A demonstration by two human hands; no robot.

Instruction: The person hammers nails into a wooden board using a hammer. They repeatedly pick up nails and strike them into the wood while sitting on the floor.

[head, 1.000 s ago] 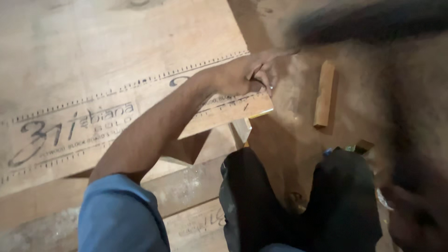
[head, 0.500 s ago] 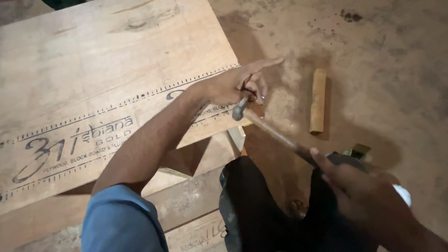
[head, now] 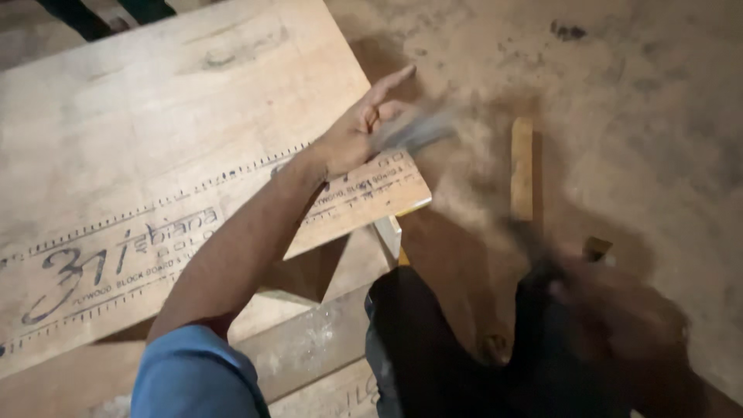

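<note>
Hammer (head: 422, 130) now blurred beside left hand (head: 357, 131), right hand (head: 619, 310) grip seemingly closed on handle

plywood sheet (head: 155, 139) – pale tan, dark printed lettering | sleeve (head: 193, 375) – blue | wood block (head: 522, 169) – light brown

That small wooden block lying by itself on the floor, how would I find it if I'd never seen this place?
Start at the big printed plywood sheet on the left and the left hand at its right edge. Just right of that hand, on the dusty brown floor, lies the short light-brown wooden block. It lies alone, narrow and lengthwise, touching nothing.
</note>
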